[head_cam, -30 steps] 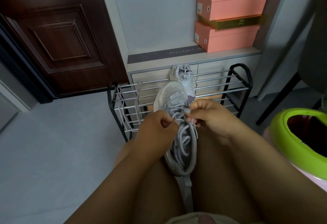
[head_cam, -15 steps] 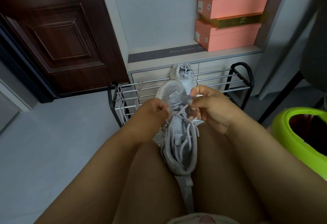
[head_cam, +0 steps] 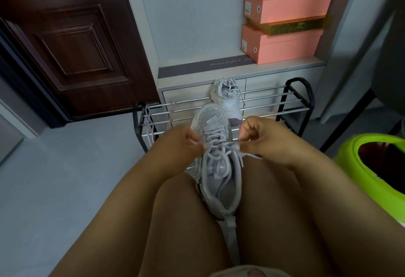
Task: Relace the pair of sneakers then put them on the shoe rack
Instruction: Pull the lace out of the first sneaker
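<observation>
Glittery mesh-and-cloth sneaker (head_cam: 217, 167) with soft woven laces (head_cam: 215, 145), shiny metal bars on a black-framed shoe rack (head_cam: 293, 101), matt pink cardboard boxes (head_cam: 285, 44), glossy dark panelled wood door (head_cam: 72, 44), glossy green plastic bin (head_cam: 359, 167)

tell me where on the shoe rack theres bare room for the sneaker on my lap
The shoe rack has bare top bars right of the other sneaker, up to the black end frame. The left end is crowded by a loose lace. Both hands pinch the lap sneaker's lace.

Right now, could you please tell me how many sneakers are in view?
2. One sneaker lies between the person's knees, both hands pulling its lace. The other sneaker sits on the shoe rack behind it. None seem hidden.
</observation>
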